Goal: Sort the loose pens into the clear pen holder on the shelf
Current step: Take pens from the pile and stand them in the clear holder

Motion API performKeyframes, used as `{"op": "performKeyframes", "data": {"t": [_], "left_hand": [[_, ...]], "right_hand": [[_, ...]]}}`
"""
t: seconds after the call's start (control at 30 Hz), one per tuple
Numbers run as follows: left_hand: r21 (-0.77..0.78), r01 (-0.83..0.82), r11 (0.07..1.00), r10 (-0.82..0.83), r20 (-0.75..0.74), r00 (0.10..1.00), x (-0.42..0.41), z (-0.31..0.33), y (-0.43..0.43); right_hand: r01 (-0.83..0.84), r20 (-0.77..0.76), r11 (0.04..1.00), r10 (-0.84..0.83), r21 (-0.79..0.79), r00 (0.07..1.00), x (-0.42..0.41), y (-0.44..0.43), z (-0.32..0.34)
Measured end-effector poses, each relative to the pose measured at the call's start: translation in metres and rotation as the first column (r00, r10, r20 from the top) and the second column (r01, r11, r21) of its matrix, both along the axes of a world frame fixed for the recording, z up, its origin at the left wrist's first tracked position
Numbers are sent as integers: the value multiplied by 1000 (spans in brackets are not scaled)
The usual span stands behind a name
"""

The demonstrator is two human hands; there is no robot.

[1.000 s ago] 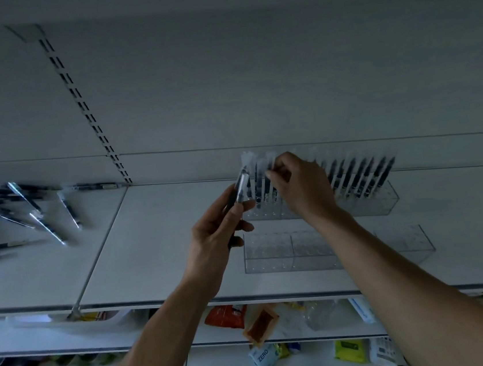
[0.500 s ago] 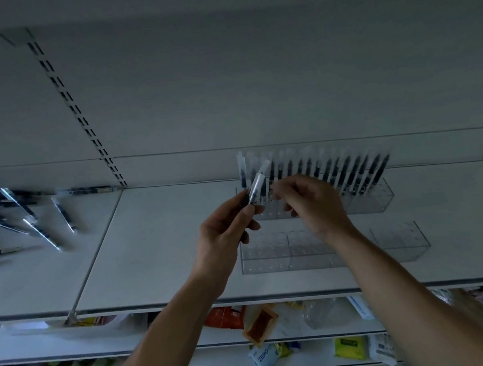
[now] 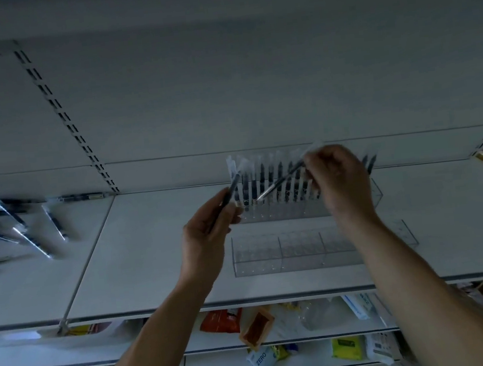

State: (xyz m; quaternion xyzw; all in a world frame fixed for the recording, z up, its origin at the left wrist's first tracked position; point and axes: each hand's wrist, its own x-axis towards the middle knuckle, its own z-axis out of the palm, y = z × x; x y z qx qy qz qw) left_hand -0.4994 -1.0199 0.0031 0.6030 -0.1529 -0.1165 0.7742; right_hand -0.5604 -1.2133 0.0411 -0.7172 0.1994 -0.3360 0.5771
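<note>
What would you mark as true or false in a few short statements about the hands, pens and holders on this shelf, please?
1. The left hand grips a dark pen. True.
2. The right hand has stood its pen upright in a slot. False: the slanted pen is in its grip, with the tip pointing down and left towards the rear holder.
3. Loose pens lie on the left part of the shelf. True.
4. The front holder is packed with pens. False: it looks empty. The row of pens stands in the rear holder.
</note>
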Motion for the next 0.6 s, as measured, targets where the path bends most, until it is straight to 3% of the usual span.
{"op": "performKeyframes", "data": {"t": [0.1, 0.27, 0.4, 0.6], "left_hand": [[42, -60, 997, 60, -12, 998, 2, -3, 6], [93, -56, 994, 60, -45, 997, -3, -7, 9], [98, -59, 993, 66, -69, 995, -2, -9, 11], [79, -58, 995, 64, -81, 995, -4, -8, 8]], "right_hand": [[71, 2, 976, -72, -207, 997, 11, -9, -1], [14, -102, 884, -70, -467, 992, 28, -6, -16], [-114, -212, 793, -20, -599, 977, 36, 0, -22], [-163, -269, 711, -38, -684, 962, 54, 12, -22]]}}
